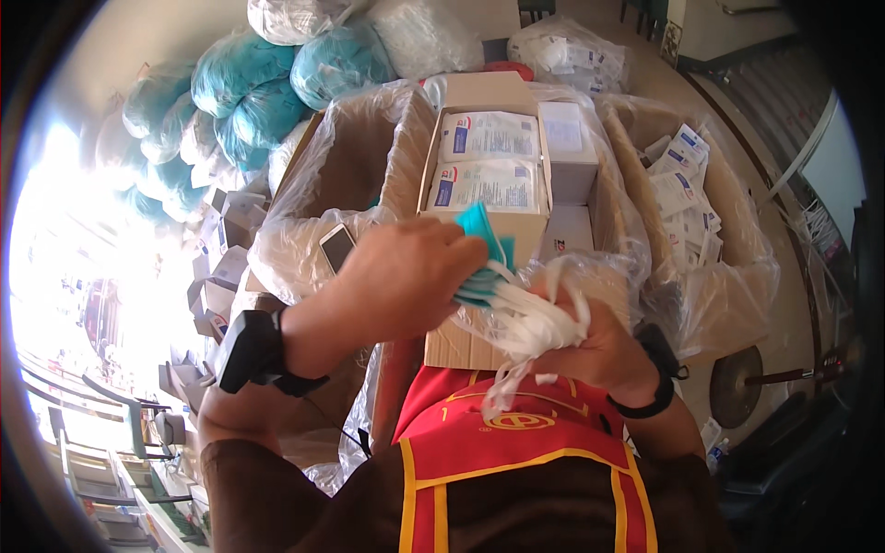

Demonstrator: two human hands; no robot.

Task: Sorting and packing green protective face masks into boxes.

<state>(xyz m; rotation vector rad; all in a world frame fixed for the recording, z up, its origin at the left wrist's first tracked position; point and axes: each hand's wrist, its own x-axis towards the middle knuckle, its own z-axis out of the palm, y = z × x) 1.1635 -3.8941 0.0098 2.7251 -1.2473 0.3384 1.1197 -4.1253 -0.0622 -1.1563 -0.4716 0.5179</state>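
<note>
In front of my body I hold a bundle of teal face masks (476, 289) with long white tie straps (533, 323). My left hand (396, 272) is closed around the teal end, and a folded teal piece sticks up beyond its fingers. The gathered straps lie in my right hand (601, 346), its fingers closed around them while loose ends dangle below. Just beyond the hands, an open carton (472, 89) holds two stacks of white printed packets (484, 136). A phone (337, 246) rests on clear plastic beside my left hand.
Plastic-lined cardboard boxes stand left (323, 175) and right (728, 309), the right one with white packets (678, 194). Small white boxes (567, 157) sit beside the carton. Bags of teal items (241, 78) are piled at the far left. A round metal base (735, 385) stands at the right.
</note>
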